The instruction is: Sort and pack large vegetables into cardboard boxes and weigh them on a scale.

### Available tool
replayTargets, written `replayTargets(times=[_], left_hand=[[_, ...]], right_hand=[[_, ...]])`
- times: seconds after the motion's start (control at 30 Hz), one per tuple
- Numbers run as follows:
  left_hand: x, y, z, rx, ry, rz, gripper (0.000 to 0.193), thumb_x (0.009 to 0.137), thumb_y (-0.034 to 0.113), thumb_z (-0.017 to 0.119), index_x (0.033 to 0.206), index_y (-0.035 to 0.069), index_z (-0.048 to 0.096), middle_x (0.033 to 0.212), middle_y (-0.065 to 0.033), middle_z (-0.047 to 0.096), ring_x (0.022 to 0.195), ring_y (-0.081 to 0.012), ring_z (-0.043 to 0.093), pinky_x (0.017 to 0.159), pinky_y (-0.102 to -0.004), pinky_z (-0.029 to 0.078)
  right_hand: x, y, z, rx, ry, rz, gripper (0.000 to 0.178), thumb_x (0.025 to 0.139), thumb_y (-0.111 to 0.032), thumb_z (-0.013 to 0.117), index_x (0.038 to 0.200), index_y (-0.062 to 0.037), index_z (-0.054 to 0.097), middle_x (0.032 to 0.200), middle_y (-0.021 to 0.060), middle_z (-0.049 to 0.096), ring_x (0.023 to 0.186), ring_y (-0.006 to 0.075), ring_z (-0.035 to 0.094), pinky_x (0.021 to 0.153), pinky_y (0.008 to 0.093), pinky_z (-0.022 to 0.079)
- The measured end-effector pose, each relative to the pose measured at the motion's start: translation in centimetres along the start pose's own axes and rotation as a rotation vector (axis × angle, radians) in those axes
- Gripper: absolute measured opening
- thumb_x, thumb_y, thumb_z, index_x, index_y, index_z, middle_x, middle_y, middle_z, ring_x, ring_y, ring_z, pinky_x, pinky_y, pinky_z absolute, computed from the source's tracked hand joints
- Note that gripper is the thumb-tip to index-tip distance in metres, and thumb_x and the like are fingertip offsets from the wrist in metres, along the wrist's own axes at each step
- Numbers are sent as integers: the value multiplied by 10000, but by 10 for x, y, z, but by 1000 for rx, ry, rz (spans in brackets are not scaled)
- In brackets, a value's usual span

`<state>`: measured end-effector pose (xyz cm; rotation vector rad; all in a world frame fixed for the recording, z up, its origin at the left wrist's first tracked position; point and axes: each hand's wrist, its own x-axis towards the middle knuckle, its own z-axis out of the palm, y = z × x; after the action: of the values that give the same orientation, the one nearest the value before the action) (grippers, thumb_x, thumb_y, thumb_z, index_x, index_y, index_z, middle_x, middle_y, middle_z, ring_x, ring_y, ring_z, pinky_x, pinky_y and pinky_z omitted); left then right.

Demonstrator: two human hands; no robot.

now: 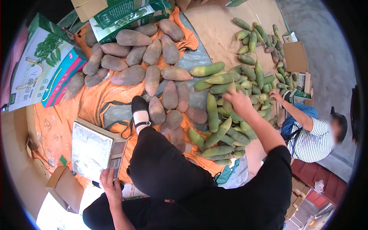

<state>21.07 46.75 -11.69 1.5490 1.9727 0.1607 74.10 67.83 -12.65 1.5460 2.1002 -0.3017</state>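
My right hand (239, 101) reaches into a heap of long green radishes (217, 132), its fingers curled over the upper end of one green radish (227, 105). My left hand (111, 188) is low on the left, at the near edge of a flat platform scale (92, 148) with a silvery top. Its fingers are stretched out and hold nothing that I can see. Left of the heap lie many large purplish-brown roots (152, 78) on an orange sheet (57, 126). My foot in a black shoe (140, 107) stands among them.
Printed gift boxes (46, 61) stand at the far left, more cartons (122, 23) at the top. A small open cardboard box (65, 188) sits beside the scale. On the right, a person in a striped shirt (312, 142) reaches a hand (276, 95) into the heap's far side.
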Motion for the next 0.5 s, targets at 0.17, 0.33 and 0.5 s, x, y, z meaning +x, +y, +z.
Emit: replayTargets(times=[0.17,0.33,0.5], left_hand=[[-3,4,-7,-73,30,8,472,726,-79,606,1183,39,599,1261,-148,514,1225,-345,437,1044,-417,353],[-22,-2,-15,-112,84,-18,465,714,-50,644,1171,25,592,1252,-159,504,1213,-370,431,1037,-433,362],[-26,-1,-16,-96,132,55,506,695,-14,694,1185,52,585,1232,-144,518,1191,-382,440,1023,-446,374]], right_hand=[[-94,-21,58,-158,-391,183,382,834,-126,551,1198,-243,558,1247,24,468,1061,291,559,669,524,534],[-118,-30,103,-146,-569,210,560,764,-194,680,1284,-255,483,1230,60,530,1093,282,575,768,454,528],[-72,-40,80,58,-210,111,292,824,-365,630,1000,-135,662,945,132,658,886,320,645,727,432,520]])
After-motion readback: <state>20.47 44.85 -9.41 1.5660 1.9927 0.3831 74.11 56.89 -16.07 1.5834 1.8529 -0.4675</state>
